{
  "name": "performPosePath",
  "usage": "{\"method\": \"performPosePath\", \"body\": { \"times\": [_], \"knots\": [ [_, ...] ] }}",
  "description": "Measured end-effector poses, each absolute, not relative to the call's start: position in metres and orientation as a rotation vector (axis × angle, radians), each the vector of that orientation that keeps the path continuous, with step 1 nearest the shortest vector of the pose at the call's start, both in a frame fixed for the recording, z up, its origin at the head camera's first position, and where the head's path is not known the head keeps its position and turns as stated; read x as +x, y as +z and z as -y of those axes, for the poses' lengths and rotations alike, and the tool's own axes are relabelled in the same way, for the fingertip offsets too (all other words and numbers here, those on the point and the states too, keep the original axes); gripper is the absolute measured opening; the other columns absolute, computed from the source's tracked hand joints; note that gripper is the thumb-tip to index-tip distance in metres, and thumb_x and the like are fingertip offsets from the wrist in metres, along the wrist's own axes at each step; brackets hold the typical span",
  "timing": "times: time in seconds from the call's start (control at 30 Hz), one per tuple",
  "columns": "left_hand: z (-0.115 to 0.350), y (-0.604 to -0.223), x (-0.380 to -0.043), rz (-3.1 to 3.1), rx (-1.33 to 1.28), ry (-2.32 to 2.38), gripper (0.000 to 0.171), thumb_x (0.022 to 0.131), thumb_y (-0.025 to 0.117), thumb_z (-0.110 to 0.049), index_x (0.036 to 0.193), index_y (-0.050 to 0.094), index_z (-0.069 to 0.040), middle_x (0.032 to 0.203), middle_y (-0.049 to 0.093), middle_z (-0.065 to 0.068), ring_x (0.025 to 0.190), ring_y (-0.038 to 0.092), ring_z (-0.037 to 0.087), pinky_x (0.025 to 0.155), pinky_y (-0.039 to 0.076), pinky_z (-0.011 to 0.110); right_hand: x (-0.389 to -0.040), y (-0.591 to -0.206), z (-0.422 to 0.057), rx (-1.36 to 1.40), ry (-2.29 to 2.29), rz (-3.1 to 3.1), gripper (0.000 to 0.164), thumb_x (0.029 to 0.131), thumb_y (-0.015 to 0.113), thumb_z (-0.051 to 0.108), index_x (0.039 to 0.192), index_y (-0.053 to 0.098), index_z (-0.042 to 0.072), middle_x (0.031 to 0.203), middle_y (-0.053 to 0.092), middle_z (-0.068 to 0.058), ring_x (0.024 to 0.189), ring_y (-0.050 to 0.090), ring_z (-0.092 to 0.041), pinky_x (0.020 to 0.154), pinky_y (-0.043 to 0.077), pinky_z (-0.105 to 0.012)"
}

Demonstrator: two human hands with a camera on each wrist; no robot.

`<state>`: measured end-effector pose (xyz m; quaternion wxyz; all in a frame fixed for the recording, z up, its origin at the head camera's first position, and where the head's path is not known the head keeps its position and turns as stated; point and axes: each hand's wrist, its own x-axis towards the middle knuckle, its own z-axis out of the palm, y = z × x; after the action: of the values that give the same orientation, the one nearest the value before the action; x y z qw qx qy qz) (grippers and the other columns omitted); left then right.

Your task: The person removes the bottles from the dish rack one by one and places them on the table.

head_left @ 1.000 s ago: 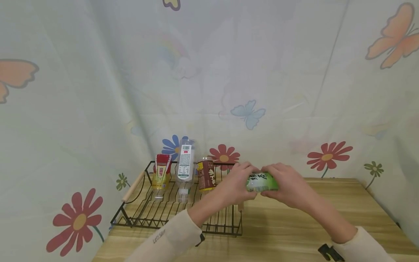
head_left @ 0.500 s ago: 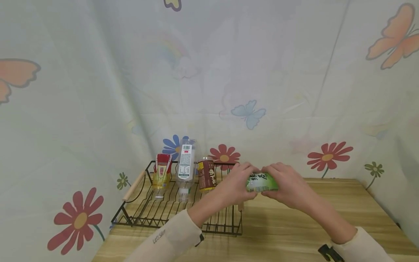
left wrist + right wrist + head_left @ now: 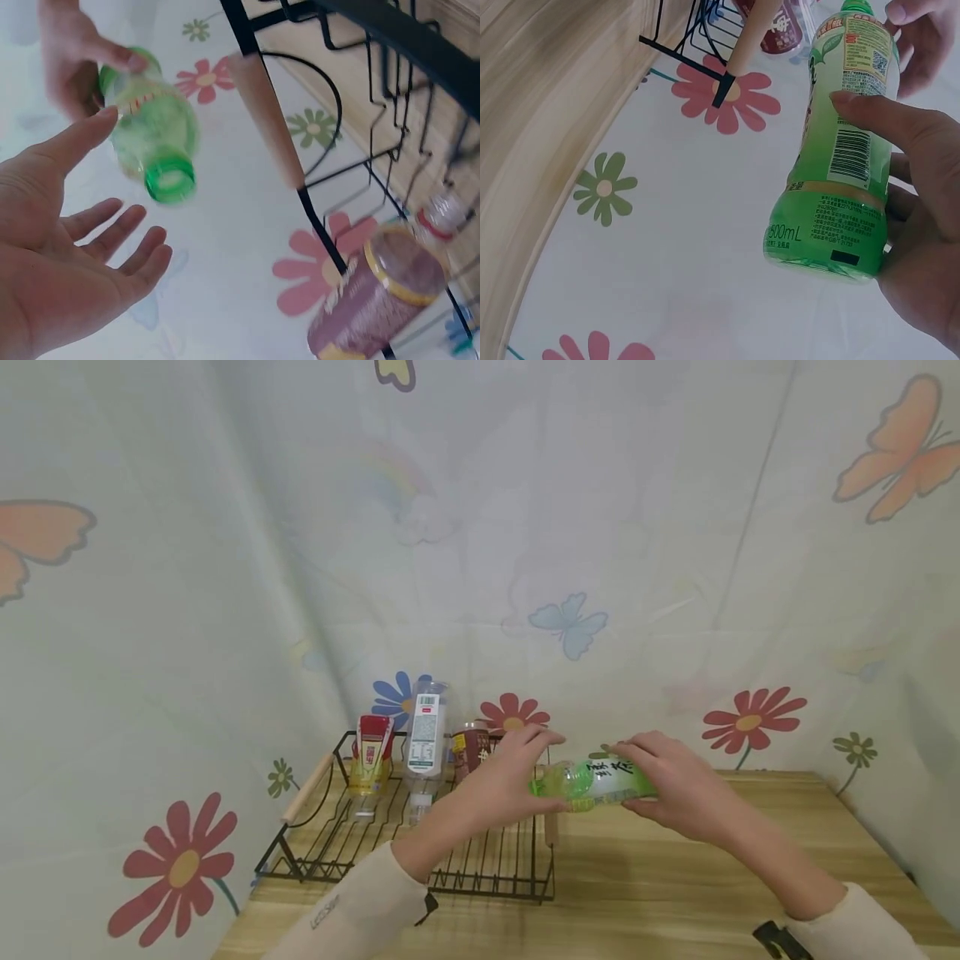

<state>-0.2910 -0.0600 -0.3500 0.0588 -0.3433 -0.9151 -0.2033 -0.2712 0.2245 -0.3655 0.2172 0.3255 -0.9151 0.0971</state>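
A green drink bottle with a pale green label lies sideways in the air, right of the rack. My right hand grips its base end, thumb on one side and fingers on the other. In the right wrist view the barcode side of the bottle shows. My left hand is spread beside the neck end. The left wrist view shows that hand with a gap between its fingers and the bottle's green top.
A black wire rack with wooden handles stands on the wooden table. On it lean a yellow bottle with a red top, a clear bottle and a brown-labelled bottle. A flowered curtain hangs behind.
My left hand has let go of the bottle and moved left, so its neck now shows. My right hand has moved slightly right, still holding the bottle.
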Motion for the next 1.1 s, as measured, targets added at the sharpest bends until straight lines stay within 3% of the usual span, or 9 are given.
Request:
{"method": "performPosePath", "body": {
  "times": [0.27, 0.6, 0.8, 1.0, 1.1],
  "knots": [
    [0.092, -0.357, -0.292, 2.688, -0.987, -0.712, 0.082, 0.088, 0.089, -0.043, 0.157, 0.048, -0.025, 0.157, 0.046, -0.001, 0.146, 0.042, 0.026, 0.115, 0.046, 0.051, -0.265, -0.363, -0.245, 0.849, 0.349, 2.54, 0.075, 0.073, 0.099, 0.014, 0.14, 0.065, 0.008, 0.123, 0.064, -0.01, 0.108, 0.062, -0.028, 0.087, 0.061, -0.048],
    [0.108, -0.376, -0.297, 2.658, -0.793, -0.721, 0.093, 0.085, 0.09, -0.045, 0.161, 0.04, -0.027, 0.16, 0.043, 0.001, 0.148, 0.04, 0.026, 0.117, 0.043, 0.049, -0.26, -0.354, -0.271, 0.801, 0.432, 2.464, 0.076, 0.07, 0.098, 0.004, 0.138, 0.064, 0.007, 0.12, 0.06, -0.009, 0.097, 0.063, -0.025, 0.079, 0.063, -0.05],
    [0.112, -0.385, -0.31, 2.617, -0.633, -0.82, 0.098, 0.083, 0.093, -0.042, 0.161, 0.039, -0.019, 0.159, 0.045, 0.008, 0.148, 0.041, 0.032, 0.117, 0.043, 0.054, -0.261, -0.348, -0.293, 0.764, 0.469, 2.413, 0.075, 0.067, 0.098, 0.001, 0.133, 0.064, 0.007, 0.116, 0.062, -0.007, 0.096, 0.064, -0.025, 0.076, 0.062, -0.049],
    [0.116, -0.396, -0.32, 2.631, -0.487, -0.869, 0.107, 0.081, 0.092, -0.051, 0.164, 0.034, -0.016, 0.168, 0.034, 0.009, 0.154, 0.031, 0.036, 0.119, 0.039, 0.058, -0.261, -0.344, -0.324, 0.673, 0.514, 2.41, 0.074, 0.07, 0.098, 0.004, 0.135, 0.062, 0.006, 0.117, 0.064, -0.007, 0.097, 0.061, -0.023, 0.072, 0.059, -0.034],
    [0.117, -0.401, -0.323, 2.641, -0.425, -0.9, 0.111, 0.08, 0.092, -0.051, 0.166, 0.032, -0.014, 0.171, 0.027, 0.01, 0.155, 0.028, 0.036, 0.116, 0.042, 0.059, -0.263, -0.347, -0.339, 0.626, 0.56, 2.392, 0.074, 0.071, 0.097, 0.003, 0.135, 0.062, 0.003, 0.117, 0.067, -0.011, 0.097, 0.061, -0.027, 0.075, 0.052, -0.018]
  ]
}}
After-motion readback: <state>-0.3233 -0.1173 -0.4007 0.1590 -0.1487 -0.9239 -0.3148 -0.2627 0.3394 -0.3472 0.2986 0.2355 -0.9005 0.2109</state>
